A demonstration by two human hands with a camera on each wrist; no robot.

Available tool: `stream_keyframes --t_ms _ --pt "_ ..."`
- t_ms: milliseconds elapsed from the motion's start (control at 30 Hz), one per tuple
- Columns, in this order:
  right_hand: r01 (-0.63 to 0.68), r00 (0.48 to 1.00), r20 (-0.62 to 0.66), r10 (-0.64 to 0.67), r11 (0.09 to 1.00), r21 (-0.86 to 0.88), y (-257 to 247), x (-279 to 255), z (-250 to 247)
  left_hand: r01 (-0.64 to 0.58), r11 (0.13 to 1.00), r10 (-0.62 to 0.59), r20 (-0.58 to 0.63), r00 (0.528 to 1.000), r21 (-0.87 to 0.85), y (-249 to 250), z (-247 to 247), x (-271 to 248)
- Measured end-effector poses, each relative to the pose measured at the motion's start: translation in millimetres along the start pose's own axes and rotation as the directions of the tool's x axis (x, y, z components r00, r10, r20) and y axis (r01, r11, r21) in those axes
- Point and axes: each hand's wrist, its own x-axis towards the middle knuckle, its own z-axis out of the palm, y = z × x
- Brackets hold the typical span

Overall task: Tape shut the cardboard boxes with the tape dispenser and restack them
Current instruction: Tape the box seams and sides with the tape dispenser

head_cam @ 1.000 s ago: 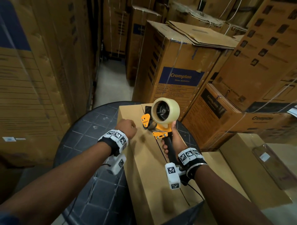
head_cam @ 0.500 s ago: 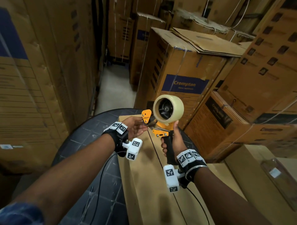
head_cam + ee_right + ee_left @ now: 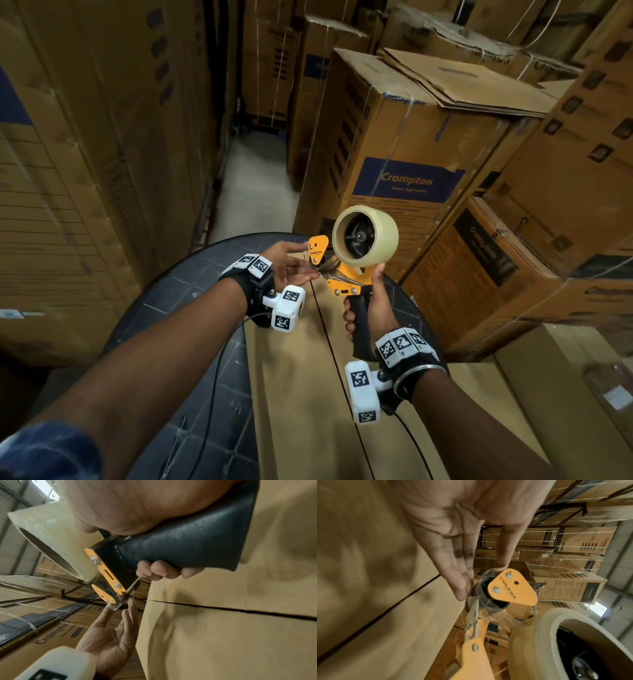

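Here the right hand (image 3: 371, 310) is wrapped round the black pistol handle of the orange metal tape dispenser (image 3: 346, 270), fingers curled on the near side of the grip and the thumb up against the frame behind the roll. The dispenser is held up in the air above the far end of the long plain brown cardboard box (image 3: 308, 394), clear of its top. Its handle runs roughly upright, the butt toward the person's wrist, and its working nose, an orange triangular plate with a black roller, points left and away toward the left hand (image 3: 291, 263). The pale, translucent roll of packing tape (image 3: 364, 236) sits at the top of the frame with its open core facing the head camera. The left hand is palm-up with the fingers nearly straight; in the left wrist view the fingertips (image 3: 462, 593) and the thumb meet at the clear tape end over the roller, lightly pinching it. The box lies on a dark round table with a grid-patterned top (image 3: 191, 308), its long axis running from the person outward, and the dark seam between its top flaps (image 3: 329, 342) runs the same way, untaped along the part that shows. Tall stacks of strapped printed cartons (image 3: 394, 164) stand around the table.
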Motion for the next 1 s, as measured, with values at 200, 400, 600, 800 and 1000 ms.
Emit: stream_keyframes --t_ms 200,400,600,800,1000 --pt "-0.028 1.0 -0.006 0.028 0.999 0.027 -1.2 11.5 -0.7 -0.019 0.992 0.028 -0.071 0.997 0.126 9.4 7.0 18.2" --pt "-0.051 0.999 -0.003 0.051 0.996 0.08 -4.5 22.1 5.3 -0.031 0.997 0.036 -0.089 0.995 0.066 12.4 2.4 36.5" --pt "-0.041 0.999 -0.021 0.044 0.992 0.122 -7.8 28.6 8.0 -0.011 0.997 0.006 -0.07 0.998 -0.08 14.4 0.6 43.8" --pt "-0.045 0.998 -0.036 0.05 0.99 0.131 -7.3 30.3 9.2 0.018 0.993 -0.025 -0.054 0.998 -0.118 21.9 -2.4 43.6" --pt "-0.064 0.997 -0.028 0.068 0.99 0.123 -8.4 29.1 10.3 0.022 0.996 -0.014 -0.08 0.997 0.09 26.7 -4.4 52.5"
